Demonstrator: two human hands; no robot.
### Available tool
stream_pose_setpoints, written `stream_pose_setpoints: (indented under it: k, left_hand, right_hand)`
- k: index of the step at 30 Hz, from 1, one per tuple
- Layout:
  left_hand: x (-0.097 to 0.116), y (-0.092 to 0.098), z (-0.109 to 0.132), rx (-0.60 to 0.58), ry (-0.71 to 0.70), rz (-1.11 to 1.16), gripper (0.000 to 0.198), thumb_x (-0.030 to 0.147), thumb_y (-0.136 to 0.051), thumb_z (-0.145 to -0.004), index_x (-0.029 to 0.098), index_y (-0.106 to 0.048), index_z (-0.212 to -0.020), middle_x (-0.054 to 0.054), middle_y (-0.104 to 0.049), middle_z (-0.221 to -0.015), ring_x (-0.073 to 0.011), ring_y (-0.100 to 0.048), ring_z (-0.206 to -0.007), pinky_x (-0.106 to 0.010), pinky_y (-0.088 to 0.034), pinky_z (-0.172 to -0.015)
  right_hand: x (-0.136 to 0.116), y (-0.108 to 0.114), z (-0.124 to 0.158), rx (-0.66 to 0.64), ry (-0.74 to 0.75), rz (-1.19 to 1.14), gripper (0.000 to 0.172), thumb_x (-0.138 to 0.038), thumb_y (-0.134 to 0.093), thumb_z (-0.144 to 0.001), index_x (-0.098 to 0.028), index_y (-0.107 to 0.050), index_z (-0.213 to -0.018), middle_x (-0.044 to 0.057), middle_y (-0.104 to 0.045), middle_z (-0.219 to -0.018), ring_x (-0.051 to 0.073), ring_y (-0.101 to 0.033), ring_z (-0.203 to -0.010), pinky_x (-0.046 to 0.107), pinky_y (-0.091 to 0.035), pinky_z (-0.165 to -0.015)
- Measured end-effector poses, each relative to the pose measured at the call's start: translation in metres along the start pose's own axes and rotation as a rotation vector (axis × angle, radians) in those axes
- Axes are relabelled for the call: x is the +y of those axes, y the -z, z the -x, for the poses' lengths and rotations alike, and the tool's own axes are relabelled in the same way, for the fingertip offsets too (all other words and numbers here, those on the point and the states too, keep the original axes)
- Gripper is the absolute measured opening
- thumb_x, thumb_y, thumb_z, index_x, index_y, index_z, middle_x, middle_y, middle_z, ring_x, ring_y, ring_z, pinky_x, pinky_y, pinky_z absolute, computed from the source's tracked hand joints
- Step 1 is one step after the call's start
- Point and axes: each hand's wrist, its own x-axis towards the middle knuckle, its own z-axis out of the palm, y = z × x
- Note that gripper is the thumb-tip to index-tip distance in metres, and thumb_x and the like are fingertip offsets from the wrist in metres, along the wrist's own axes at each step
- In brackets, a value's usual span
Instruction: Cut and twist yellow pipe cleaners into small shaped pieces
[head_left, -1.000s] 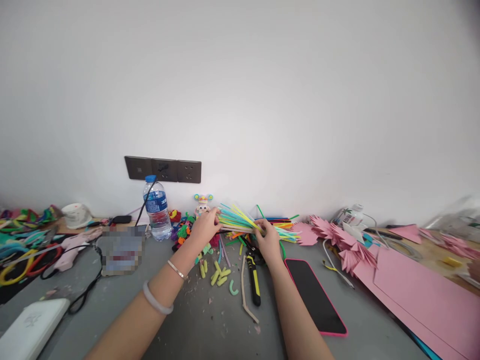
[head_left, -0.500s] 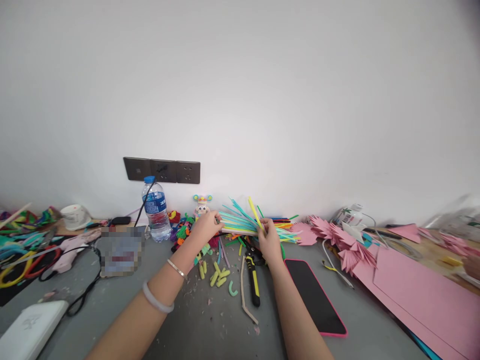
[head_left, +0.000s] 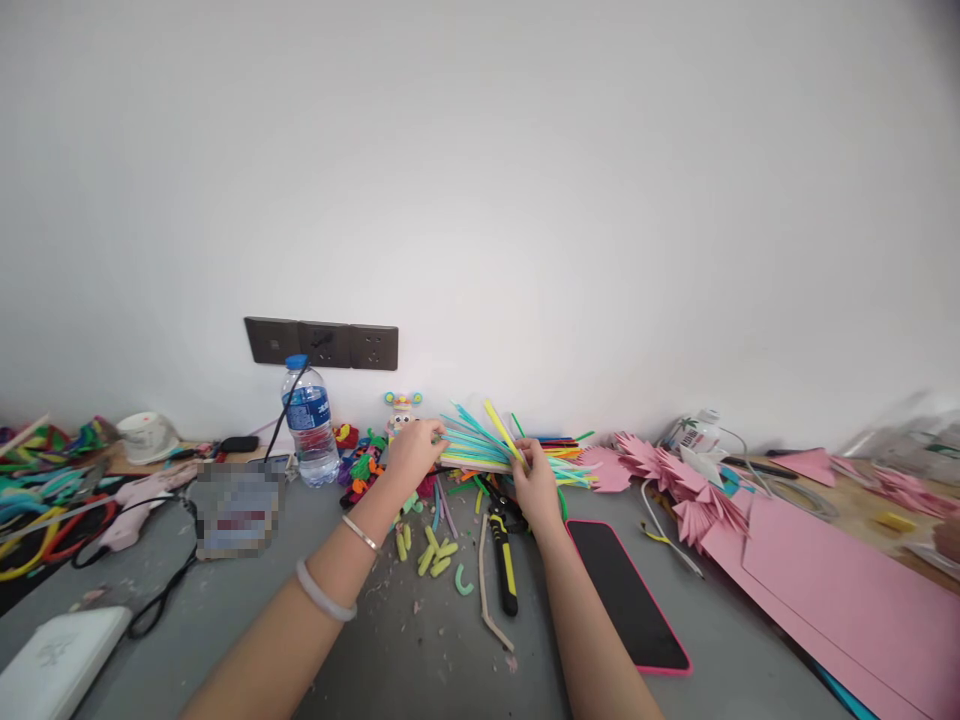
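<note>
A loose bundle of pale blue and yellow pipe cleaners [head_left: 474, 447] spans the space between my two hands near the wall. My left hand [head_left: 417, 452] is closed at the bundle's left end, its fingertips pinched on the strands. At the right, my right hand [head_left: 535, 482] has its fingers closed round a yellow pipe cleaner [head_left: 498, 422] and some blue ones, which slant up to the left. Black-and-yellow pliers [head_left: 506, 560] lie just below my right hand. Short yellow-green fuzzy pieces [head_left: 433, 552] and a bent pale strip [head_left: 486, 590] rest on the grey table.
A water bottle [head_left: 310, 425] stands left of a small toy figure [head_left: 403, 405]. A pink-edged phone [head_left: 626, 595] lies beside my right forearm. Pink paper sheets [head_left: 840, 590] and folded pink fans [head_left: 686, 490] cover the right. Cables and a white box [head_left: 64, 655] are at left.
The yellow pipe cleaner in my right hand has tipped further left, and the blue strands have shifted slightly with it. Both hands stay almost in place; the view moves a little.
</note>
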Motion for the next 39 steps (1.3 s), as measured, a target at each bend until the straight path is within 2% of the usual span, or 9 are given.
stream_pose_setpoints:
  k: [12, 20, 24, 29, 30, 32, 34, 36, 39]
  left_hand:
    - [0.001, -0.004, -0.003, -0.039, -0.044, -0.084, 0.011, 0.023, -0.066, -0.077, 0.018, -0.070, -0.086, -0.009, -0.070, -0.084, -0.0259, -0.063, -0.087, -0.028, -0.043, -0.066]
    - [0.006, 0.005, 0.002, -0.023, -0.113, -0.093, 0.003, 0.021, -0.068, -0.076, 0.021, -0.068, -0.073, -0.004, -0.068, -0.080, -0.0214, -0.063, -0.077, -0.026, -0.041, -0.063]
    - [0.009, 0.028, -0.001, 0.042, -0.125, -0.090, 0.014, 0.017, -0.062, -0.078, 0.021, -0.065, -0.064, -0.001, -0.063, -0.070, -0.0179, -0.060, -0.068, -0.025, -0.039, -0.060]
    - [0.002, 0.092, 0.006, 0.256, -0.080, -0.113, 0.015, 0.018, -0.055, -0.081, 0.021, -0.061, -0.068, -0.001, -0.059, -0.073, -0.0173, -0.055, -0.069, -0.025, -0.036, -0.060]
    - [-0.001, 0.107, 0.011, 0.330, -0.069, -0.110, 0.015, 0.018, -0.053, -0.083, 0.021, -0.060, -0.070, -0.001, -0.057, -0.072, -0.0167, -0.054, -0.067, -0.025, -0.036, -0.059]
    - [-0.007, 0.133, 0.024, 0.607, -0.085, -0.010, 0.013, 0.022, -0.057, -0.081, 0.021, -0.057, -0.069, 0.003, -0.052, -0.064, -0.0143, -0.050, -0.061, -0.023, -0.034, -0.057]
    - [-0.014, 0.149, 0.038, 0.809, -0.075, 0.134, 0.013, 0.027, -0.058, -0.081, 0.021, -0.054, -0.071, 0.005, -0.046, -0.059, -0.0124, -0.045, -0.055, -0.022, -0.032, -0.053]
    - [-0.022, 0.153, 0.050, 0.839, -0.072, 0.307, 0.015, 0.029, -0.060, -0.081, 0.021, -0.052, -0.071, 0.006, -0.046, -0.059, -0.0107, -0.042, -0.052, -0.020, -0.031, -0.050]
    - [-0.031, 0.132, 0.065, 0.653, -0.049, 0.436, 0.018, 0.032, -0.058, -0.082, 0.020, -0.052, -0.069, 0.006, -0.042, -0.057, -0.0106, -0.039, -0.051, -0.020, -0.031, -0.050]
  right_hand:
    - [0.002, 0.000, 0.000, -0.001, 0.047, 0.036, 0.019, -0.024, -0.042, -0.080, -0.020, -0.055, -0.093, 0.004, -0.059, -0.078, 0.022, -0.054, -0.070, 0.032, -0.042, -0.066]
    - [0.001, -0.001, 0.001, -0.021, 0.091, 0.103, 0.021, -0.019, -0.041, -0.077, -0.021, -0.057, -0.091, 0.006, -0.060, -0.083, 0.025, -0.054, -0.077, 0.035, -0.041, -0.071]
    - [0.004, -0.003, 0.001, -0.022, 0.081, 0.138, 0.023, -0.018, -0.041, -0.076, -0.021, -0.059, -0.090, 0.006, -0.060, -0.081, 0.025, -0.054, -0.075, 0.035, -0.041, -0.069]
    - [0.006, -0.004, 0.001, -0.014, 0.060, 0.167, 0.025, -0.017, -0.041, -0.074, -0.021, -0.060, -0.091, 0.006, -0.060, -0.079, 0.025, -0.055, -0.074, 0.034, -0.041, -0.067]
    - [0.006, -0.004, 0.002, -0.011, 0.056, 0.172, 0.026, -0.017, -0.041, -0.074, -0.021, -0.060, -0.091, 0.006, -0.060, -0.078, 0.025, -0.055, -0.074, 0.034, -0.040, -0.066]
    - [0.004, -0.005, 0.003, 0.000, 0.046, 0.182, 0.026, -0.017, -0.042, -0.073, -0.021, -0.061, -0.091, 0.005, -0.059, -0.077, 0.025, -0.054, -0.074, 0.034, -0.040, -0.067]
    - [0.002, -0.006, 0.005, 0.012, 0.035, 0.197, 0.028, -0.017, -0.043, -0.071, -0.022, -0.061, -0.091, 0.004, -0.058, -0.077, 0.025, -0.054, -0.074, 0.036, -0.040, -0.071]
    - [-0.002, -0.007, 0.008, 0.020, 0.027, 0.210, 0.030, -0.017, -0.044, -0.069, -0.022, -0.062, -0.093, 0.005, -0.058, -0.080, 0.026, -0.054, -0.078, 0.040, -0.039, -0.077]
    - [-0.014, -0.005, 0.010, 0.025, 0.036, 0.219, 0.035, -0.014, -0.044, -0.066, -0.023, -0.063, -0.094, 0.007, -0.059, -0.092, 0.029, -0.053, -0.090, 0.047, -0.035, -0.087]
